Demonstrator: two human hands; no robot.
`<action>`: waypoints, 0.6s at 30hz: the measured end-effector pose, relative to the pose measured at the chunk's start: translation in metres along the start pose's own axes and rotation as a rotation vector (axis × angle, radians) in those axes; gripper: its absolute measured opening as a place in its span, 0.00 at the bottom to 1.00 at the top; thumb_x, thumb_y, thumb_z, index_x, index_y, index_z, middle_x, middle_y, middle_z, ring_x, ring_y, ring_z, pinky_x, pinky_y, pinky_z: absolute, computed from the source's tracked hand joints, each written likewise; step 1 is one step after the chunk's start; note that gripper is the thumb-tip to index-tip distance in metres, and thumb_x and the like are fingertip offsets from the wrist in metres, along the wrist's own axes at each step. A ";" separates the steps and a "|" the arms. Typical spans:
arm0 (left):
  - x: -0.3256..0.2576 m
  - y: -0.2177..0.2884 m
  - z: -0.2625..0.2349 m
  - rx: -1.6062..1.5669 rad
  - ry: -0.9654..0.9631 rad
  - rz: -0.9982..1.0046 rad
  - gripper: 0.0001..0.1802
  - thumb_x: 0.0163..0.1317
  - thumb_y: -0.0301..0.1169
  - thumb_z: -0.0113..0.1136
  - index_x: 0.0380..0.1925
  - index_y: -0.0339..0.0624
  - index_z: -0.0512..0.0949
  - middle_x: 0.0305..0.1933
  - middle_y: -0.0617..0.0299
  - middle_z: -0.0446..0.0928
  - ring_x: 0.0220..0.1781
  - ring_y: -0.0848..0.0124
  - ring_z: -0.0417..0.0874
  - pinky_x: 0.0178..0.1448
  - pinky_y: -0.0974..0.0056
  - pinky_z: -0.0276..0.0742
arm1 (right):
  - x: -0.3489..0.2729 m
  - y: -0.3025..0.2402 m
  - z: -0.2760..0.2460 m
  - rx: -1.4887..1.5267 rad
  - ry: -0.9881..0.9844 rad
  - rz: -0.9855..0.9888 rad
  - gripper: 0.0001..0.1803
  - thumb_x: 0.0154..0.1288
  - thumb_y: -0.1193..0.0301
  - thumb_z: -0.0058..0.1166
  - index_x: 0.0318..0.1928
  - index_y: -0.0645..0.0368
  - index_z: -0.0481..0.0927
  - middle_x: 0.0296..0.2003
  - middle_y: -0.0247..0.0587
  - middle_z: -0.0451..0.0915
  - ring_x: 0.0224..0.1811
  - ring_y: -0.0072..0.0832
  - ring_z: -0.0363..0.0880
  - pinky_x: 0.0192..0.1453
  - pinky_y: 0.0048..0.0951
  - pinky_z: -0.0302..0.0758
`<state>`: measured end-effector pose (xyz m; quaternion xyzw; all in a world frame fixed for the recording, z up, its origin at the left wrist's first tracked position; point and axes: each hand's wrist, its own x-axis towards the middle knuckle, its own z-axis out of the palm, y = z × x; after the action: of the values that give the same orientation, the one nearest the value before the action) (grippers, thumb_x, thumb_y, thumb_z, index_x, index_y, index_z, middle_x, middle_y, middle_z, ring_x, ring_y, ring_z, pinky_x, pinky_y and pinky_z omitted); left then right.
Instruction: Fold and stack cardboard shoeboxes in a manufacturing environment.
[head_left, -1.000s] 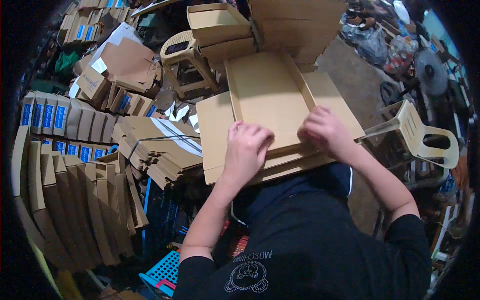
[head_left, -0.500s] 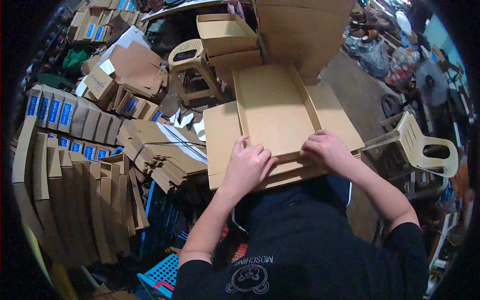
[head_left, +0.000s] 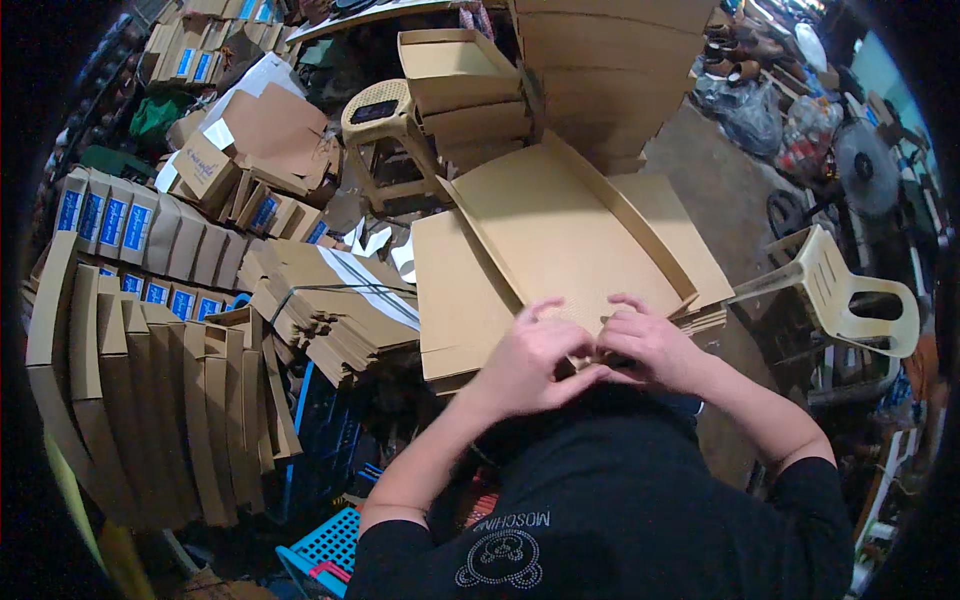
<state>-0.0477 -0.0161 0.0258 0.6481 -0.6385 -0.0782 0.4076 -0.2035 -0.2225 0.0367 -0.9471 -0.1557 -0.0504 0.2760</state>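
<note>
A shallow brown cardboard box [head_left: 585, 230] with raised long sides lies slanted across a stack of flat cardboard sheets [head_left: 455, 290] in front of me. My left hand [head_left: 535, 360] and my right hand [head_left: 650, 348] are close together at the box's near end. Their fingers curl over that end, with the thumbs low and pointing toward each other. Both hands grip the near edge, and the fingers partly hide how the cardboard is folded there.
Folded cardboard boxes [head_left: 150, 400] stand in a row at left, beside a tied cardboard bundle [head_left: 345, 290]. A beige stool [head_left: 385, 130] holds a dark phone. Tall cardboard [head_left: 610, 80] rises behind the box. A cream plastic chair [head_left: 850, 300] stands at right, a blue basket [head_left: 320, 545] lower left.
The box has turned, its near end swinging right and closer to me. My hands have come together at that end; the left moved right and nearer.
</note>
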 end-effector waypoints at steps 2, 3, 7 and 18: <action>0.003 -0.015 -0.022 0.080 0.013 -0.017 0.25 0.62 0.51 0.79 0.45 0.44 0.84 0.43 0.58 0.88 0.50 0.59 0.89 0.82 0.39 0.65 | -0.006 0.008 0.003 0.071 0.002 -0.075 0.24 0.61 0.52 0.79 0.42 0.57 0.84 0.39 0.40 0.84 0.55 0.42 0.82 0.77 0.54 0.70; 0.002 -0.028 -0.030 0.221 0.021 -0.033 0.34 0.57 0.63 0.78 0.48 0.46 0.85 0.51 0.56 0.87 0.61 0.54 0.86 0.87 0.34 0.53 | -0.008 0.012 0.001 0.141 0.001 -0.155 0.22 0.60 0.54 0.81 0.37 0.57 0.84 0.38 0.39 0.84 0.53 0.42 0.82 0.75 0.53 0.72; -0.016 -0.046 -0.060 0.617 0.064 -0.086 0.42 0.53 0.70 0.75 0.51 0.46 0.86 0.54 0.57 0.87 0.67 0.53 0.83 0.89 0.32 0.46 | -0.010 0.017 -0.041 0.217 -0.024 -0.176 0.28 0.52 0.51 0.85 0.21 0.57 0.80 0.35 0.36 0.83 0.53 0.40 0.81 0.72 0.53 0.72; -0.003 0.021 -0.073 -0.445 -0.465 -0.197 0.38 0.71 0.45 0.73 0.77 0.46 0.73 0.61 0.48 0.88 0.66 0.48 0.87 0.72 0.51 0.81 | 0.010 0.005 -0.037 -0.177 0.083 0.008 0.38 0.65 0.60 0.72 0.74 0.51 0.76 0.58 0.45 0.82 0.67 0.46 0.79 0.82 0.55 0.64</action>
<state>-0.0187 0.0205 0.0851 0.5666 -0.6160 -0.4003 0.3731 -0.1926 -0.2436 0.0676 -0.9654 -0.1354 -0.1022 0.1978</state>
